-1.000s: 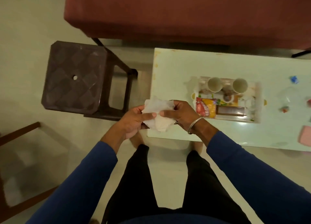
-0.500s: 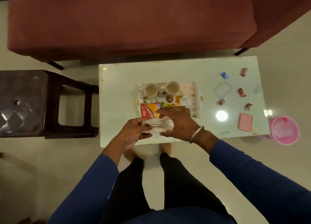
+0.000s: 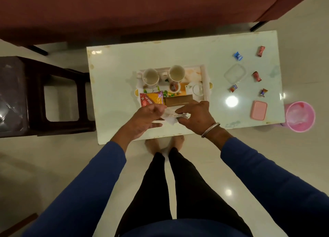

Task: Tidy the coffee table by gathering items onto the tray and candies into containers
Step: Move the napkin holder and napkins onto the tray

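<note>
tray [image 3: 205, 80] held two cups, snack packet, brown box; right hand [image 3: 195, 116] pinched white tissue [image 3: 170, 118], left hand [image 3: 145, 120] beside it, fingers loosely spread, wrapped candies [image 3: 256, 76] scattered on table [image 3: 115, 67]

Dark stool [image 3: 26, 96] left, maroon sofa [image 3: 124, 11] behind, possibly a pink bin [image 3: 300, 116] right.

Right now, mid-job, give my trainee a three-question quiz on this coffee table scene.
1. How many wrapped candies lie loose on the coffee table?
2. True or false: the clear container already holds candy.
3. Which hand grips the crumpled tissue: A left hand, B right hand?

Key: 1. Five, all on the table's right side. 2. False; it looks empty. 3. B; the left hand's fingers are spread open beside it.
</note>
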